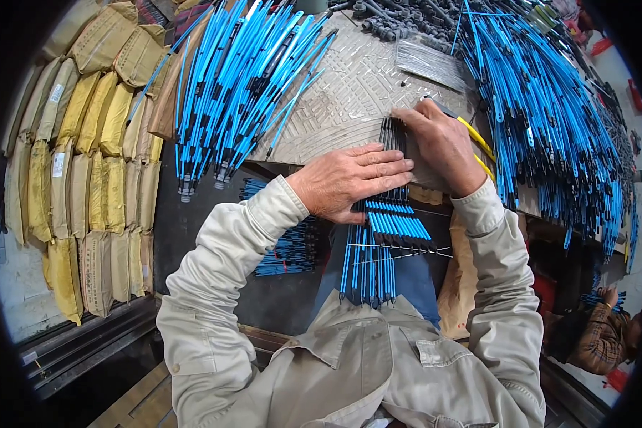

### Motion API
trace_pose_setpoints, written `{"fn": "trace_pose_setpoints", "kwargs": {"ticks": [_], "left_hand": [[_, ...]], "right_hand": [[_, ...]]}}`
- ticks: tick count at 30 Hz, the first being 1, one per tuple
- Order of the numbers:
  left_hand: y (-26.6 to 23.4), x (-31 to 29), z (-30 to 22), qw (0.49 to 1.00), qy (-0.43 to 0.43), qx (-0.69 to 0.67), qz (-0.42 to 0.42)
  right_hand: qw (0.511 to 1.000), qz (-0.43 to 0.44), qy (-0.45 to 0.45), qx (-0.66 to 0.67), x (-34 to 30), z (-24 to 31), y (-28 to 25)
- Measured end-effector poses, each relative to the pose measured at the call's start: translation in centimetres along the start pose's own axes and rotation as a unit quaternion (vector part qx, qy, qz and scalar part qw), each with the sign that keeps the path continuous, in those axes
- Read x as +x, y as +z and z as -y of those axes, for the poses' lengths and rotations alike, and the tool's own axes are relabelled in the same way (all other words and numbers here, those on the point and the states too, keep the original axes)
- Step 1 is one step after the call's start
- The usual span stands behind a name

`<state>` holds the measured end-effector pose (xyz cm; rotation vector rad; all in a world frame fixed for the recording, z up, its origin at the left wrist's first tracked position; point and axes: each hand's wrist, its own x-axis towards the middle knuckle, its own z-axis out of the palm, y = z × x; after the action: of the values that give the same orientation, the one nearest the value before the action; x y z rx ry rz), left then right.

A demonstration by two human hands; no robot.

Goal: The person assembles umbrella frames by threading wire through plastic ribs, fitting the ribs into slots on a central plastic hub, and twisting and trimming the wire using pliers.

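Observation:
My left hand [353, 178] lies flat across a row of thin blue rods with black ends [399, 222], its fingers stretched to the right and together, the thumb nearer me. The row sits at the table's near edge, over my lap. My right hand [442, 139] is closed at the far, black ends of the row, fingertips pinching there; exactly how many it grips is hidden. Beside and partly behind my right wrist is a hand tool with yellow handles [476, 135]. Thin metal rods [406, 252] cross the blue rods near my lap, where more blue rods [364, 274] point toward me.
A heap of blue rods [246, 85] lies at the table's left, a larger one [542, 107] at the right. Black fittings [399, 21] and a wrapped clear bundle [431, 65] are at the back. Stacked sacks [85, 164] line the left. Another person's sleeve [598, 339] shows lower right.

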<state>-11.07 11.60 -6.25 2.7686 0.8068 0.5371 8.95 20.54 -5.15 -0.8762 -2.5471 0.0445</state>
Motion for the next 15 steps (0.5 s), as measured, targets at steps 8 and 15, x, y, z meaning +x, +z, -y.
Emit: {"fn": "trace_pose_setpoints", "kwargs": {"ticks": [8, 15], "left_hand": [[0.0, -0.1, -0.2, 1.000, -0.002, 0.010, -0.005], [0.0, 0.6, -0.6, 0.999, -0.002, 0.041, 0.001]], "right_hand": [[0.987, 0.042, -0.024, -0.152, -0.6, -0.5, -1.5], [0.995, 0.024, -0.058, -0.071, 0.4, -0.6, -0.6]]}}
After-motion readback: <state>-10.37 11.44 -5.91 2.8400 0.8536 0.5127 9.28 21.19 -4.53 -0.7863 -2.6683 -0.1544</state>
